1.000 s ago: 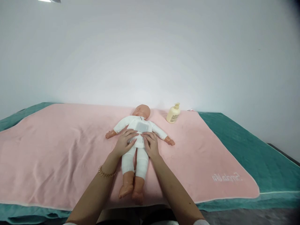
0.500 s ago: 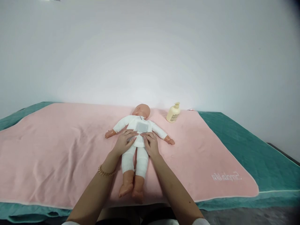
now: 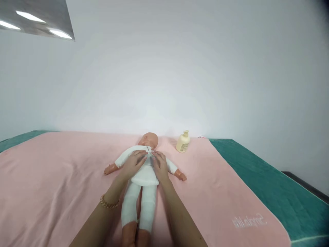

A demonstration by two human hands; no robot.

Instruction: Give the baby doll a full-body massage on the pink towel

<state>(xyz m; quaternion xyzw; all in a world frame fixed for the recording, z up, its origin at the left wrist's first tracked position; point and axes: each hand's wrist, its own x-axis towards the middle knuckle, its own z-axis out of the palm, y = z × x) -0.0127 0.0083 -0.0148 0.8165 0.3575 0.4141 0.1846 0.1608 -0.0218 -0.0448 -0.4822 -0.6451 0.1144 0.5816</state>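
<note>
A baby doll (image 3: 145, 175) in white clothing lies on its back, head toward the wall and arms spread. Its bare feet point toward me, cut off by the lower edge. Flat on the left part of its chest rests my left hand (image 3: 135, 163), fingers stretched out. My right hand (image 3: 160, 166) lies on the chest's other side, also with fingers extended. The fingertips of both hands almost meet below the doll's neck. Neither hand grips anything. The grey-white patch on the chest is mostly covered by my hands.
A cream pump bottle (image 3: 183, 142) stands to the right of the doll's head. Under both spreads a pink blanket (image 3: 210, 192) over a green cover (image 3: 246, 161). A white wall (image 3: 164, 68) rises behind. A shiny panel (image 3: 38, 19) reflects lights at upper left.
Both hands have slid up the doll from its belly to its upper chest, over the patch. My view has tilted upward, so the scene sits lower and the panel shows more.
</note>
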